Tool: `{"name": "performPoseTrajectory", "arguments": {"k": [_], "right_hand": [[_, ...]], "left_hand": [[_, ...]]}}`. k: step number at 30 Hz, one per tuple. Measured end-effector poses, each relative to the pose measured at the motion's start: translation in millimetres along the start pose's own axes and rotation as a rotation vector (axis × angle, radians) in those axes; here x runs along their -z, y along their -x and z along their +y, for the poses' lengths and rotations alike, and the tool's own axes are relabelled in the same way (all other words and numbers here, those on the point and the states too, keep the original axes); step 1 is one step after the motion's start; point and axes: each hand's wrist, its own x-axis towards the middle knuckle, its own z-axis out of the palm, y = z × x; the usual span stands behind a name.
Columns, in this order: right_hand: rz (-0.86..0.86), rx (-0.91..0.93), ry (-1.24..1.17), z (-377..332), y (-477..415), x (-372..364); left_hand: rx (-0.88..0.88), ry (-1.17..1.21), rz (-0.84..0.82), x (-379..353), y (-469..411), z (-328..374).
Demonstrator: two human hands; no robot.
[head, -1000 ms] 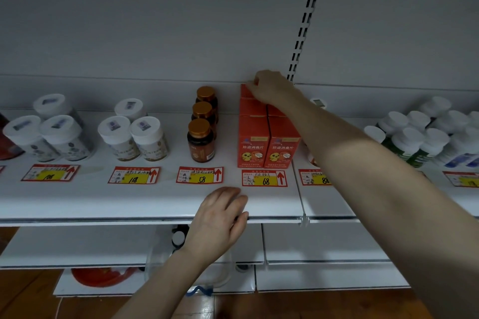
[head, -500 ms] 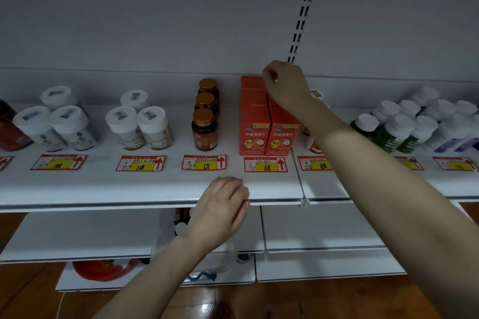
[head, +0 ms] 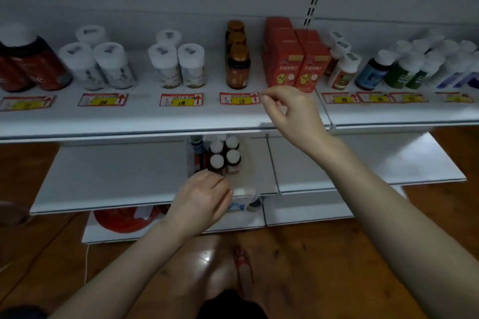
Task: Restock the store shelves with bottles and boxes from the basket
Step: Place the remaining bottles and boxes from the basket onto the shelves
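The right hand point(head: 293, 111) has come away from the back of the row of orange boxes point(head: 285, 65), where it was reaching a second ago. It now hangs in front of that row, over the front lip of the top shelf point(head: 129, 122). Its fingers point(head: 274, 93) are loosely bent, with forefinger and thumb stretched toward the price tag point(head: 239, 98), and nothing shows between them. The boxes stand two abreast, upright and close together, just beside the amber bottles point(head: 237, 70), so that box seems to be placed and let go. The view has also tipped downward, which brings the basket point(head: 246, 171) into plain sight. It is a clear one, sitting on the lower shelf point(head: 116, 176), directly below the amber bottles. Several small white-capped bottles point(head: 217, 161) stand upright in it, along with a taller item at its left side that is too dim to name. The left hand point(head: 202, 197) is at the basket's near rim with its fingers point(head: 220, 184) curled over the edge, apparently holding it steady, having dropped from the top shelf's lip. For the task this looks like the gap between two items. One box is shelved, the right hand is free, and stock remains in the basket. The likely next move is to reach down for one of those bottles, taking care not to tip its neighbours.
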Motion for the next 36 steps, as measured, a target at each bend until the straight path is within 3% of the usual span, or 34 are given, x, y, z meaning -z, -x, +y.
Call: {"name": "performPoseTrajectory", "arguments": {"k": [9,21,24,33,36], "right_hand": [[-0.356,-0.252,0.033,11.1,89.4,-90.8],[-0.686,-0.361,0.248,94.2,85.7,-211.7],[-0.730,-0.345,0.303,116.5,82.6,-237.2],[-0.780,-0.383,0.415,161.6,61.8,-290.0],[-0.785,-0.369,0.412,168.5,52.9,-302.2]], "left_hand": [[0.147,-0.021,-0.200,-20.3,76.8,-34.0],[0.134,-0.070,-0.370,-119.2,60.4,-92.6],[0.154,-0.163,-0.406,-149.6,41.7,-107.3],[0.426,-0.186,-0.567,-255.7,-18.8,-163.0],[0.400,-0.205,-0.591,-274.9,-22.5,-174.5]]}}
